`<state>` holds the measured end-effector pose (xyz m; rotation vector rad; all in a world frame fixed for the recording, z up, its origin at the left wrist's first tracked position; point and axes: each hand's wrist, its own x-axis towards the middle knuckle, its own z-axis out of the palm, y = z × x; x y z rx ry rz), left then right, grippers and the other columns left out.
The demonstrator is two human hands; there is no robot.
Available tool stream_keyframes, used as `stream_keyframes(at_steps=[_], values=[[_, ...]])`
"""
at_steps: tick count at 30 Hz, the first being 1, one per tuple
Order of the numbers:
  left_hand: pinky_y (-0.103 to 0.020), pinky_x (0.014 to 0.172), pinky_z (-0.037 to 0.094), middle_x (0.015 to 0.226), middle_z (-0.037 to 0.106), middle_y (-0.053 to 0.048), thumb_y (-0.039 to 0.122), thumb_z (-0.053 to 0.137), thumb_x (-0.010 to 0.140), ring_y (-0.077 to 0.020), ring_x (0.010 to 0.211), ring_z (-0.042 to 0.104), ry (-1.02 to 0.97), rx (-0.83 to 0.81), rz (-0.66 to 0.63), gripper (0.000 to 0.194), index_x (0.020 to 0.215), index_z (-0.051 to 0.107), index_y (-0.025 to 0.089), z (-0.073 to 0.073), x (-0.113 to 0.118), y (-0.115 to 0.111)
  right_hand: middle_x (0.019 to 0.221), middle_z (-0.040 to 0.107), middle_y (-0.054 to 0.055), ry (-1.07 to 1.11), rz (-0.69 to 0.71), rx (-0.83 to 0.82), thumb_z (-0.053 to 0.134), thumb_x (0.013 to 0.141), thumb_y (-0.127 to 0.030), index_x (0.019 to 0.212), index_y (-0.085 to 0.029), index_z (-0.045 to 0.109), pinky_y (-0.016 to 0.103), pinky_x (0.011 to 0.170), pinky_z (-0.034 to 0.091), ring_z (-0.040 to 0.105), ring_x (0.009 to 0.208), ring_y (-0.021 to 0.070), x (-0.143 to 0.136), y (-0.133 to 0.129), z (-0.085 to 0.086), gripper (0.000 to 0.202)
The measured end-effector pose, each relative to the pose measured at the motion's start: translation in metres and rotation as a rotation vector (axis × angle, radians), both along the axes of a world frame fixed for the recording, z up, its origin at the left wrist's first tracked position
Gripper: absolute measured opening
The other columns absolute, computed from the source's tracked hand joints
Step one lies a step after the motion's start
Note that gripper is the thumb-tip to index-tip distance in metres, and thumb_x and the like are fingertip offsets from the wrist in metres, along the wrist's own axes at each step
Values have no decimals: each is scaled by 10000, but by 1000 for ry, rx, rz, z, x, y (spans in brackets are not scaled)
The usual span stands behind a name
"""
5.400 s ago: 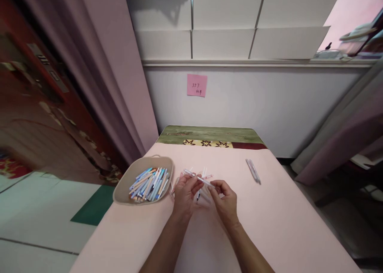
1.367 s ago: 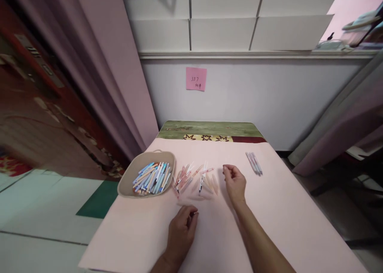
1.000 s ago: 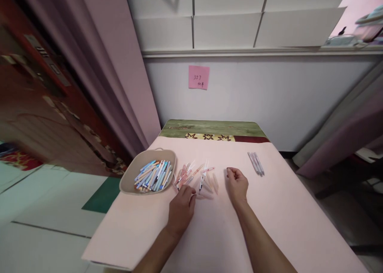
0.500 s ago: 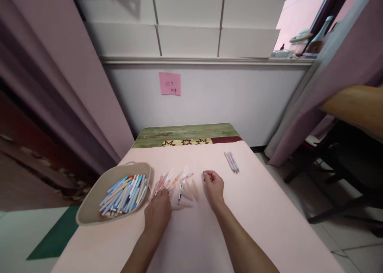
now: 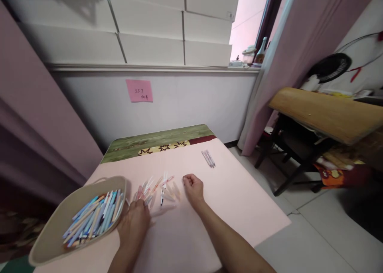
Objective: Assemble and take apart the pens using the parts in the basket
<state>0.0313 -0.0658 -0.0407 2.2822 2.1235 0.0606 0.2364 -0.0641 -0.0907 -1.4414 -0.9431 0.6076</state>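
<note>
A loose spread of several pens [image 5: 155,187], pink, white, orange and cream, lies on the pink tabletop between my hands. My left hand [image 5: 134,221] rests palm down at the pile's left near edge, fingertips against the pens, close to the basket; whether it grips one is hidden. Just right of the pile is my right hand [image 5: 194,188], its fingers curled and pinched together; anything between them is too small to see. A beige basket [image 5: 44,225] full of blue, white and tan pens [image 5: 95,217] stands at the left. Farther back right lies a small row of grey-purple pens [image 5: 208,158].
The table's far end shows a green wood-patterned strip [image 5: 161,135]. A pink note [image 5: 139,91] is stuck to the wall beyond. At the right stand a wooden desk [image 5: 326,109] and a dark chair [image 5: 287,145]. Pink curtains hang on both sides.
The view has turned right, so the table and basket appear farther left and more of the desk shows. My left hand has shifted slightly toward the basket. My right hand remains curled beside the pile.
</note>
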Motion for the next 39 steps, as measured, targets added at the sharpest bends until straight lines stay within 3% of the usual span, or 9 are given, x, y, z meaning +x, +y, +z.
stream_keyframes(at_steps=[6, 17, 23, 30, 35, 39], values=[[-425, 730, 458, 1053, 639, -185, 287, 283, 903, -340, 918, 639, -10, -9, -55, 375, 937, 619, 125, 3, 0, 0, 600, 616, -25, -19, 21, -27, 538, 791, -339, 766, -187, 686, 207, 535, 394, 501, 547, 114, -10, -21, 0, 214], [-403, 745, 458, 959, 684, -175, 319, 330, 886, -324, 906, 639, -71, 69, -30, 378, 1071, 595, 124, 26, 0, -17, 623, 642, -24, 50, 19, -52, 570, 749, -275, 759, -194, 700, 201, 546, 419, 545, 565, 112, -10, -48, -5, 154], [-377, 657, 450, 848, 683, -184, 324, 326, 895, -320, 782, 652, -124, 104, -72, 384, 1090, 558, 89, 19, -9, -22, 608, 645, -15, 98, 4, -80, 576, 749, -307, 754, -193, 695, 208, 521, 433, 553, 541, 118, -12, -55, -6, 165], [-330, 763, 442, 901, 674, -133, 200, 433, 829, -263, 874, 637, -245, 161, -220, 229, 981, 594, 139, 18, -25, -38, 621, 646, 6, 74, 14, -99, 514, 771, -352, 812, -158, 672, 217, 488, 427, 536, 505, 122, -9, -66, -9, 254], [-288, 697, 432, 915, 668, -87, 220, 504, 805, -224, 841, 637, -263, 156, -148, 117, 890, 575, 181, 7, -39, -47, 679, 672, 15, -73, 88, -101, 512, 771, -380, 794, -173, 683, 238, 571, 452, 590, 620, 155, -11, -74, -10, 269], [-291, 690, 435, 892, 670, -78, 239, 474, 845, -216, 830, 638, -284, 180, -97, 129, 936, 546, 181, -9, -42, -51, 731, 683, -3, -241, 143, -102, 538, 766, -359, 769, -221, 707, 256, 643, 443, 585, 651, 157, -21, -74, -6, 219]])
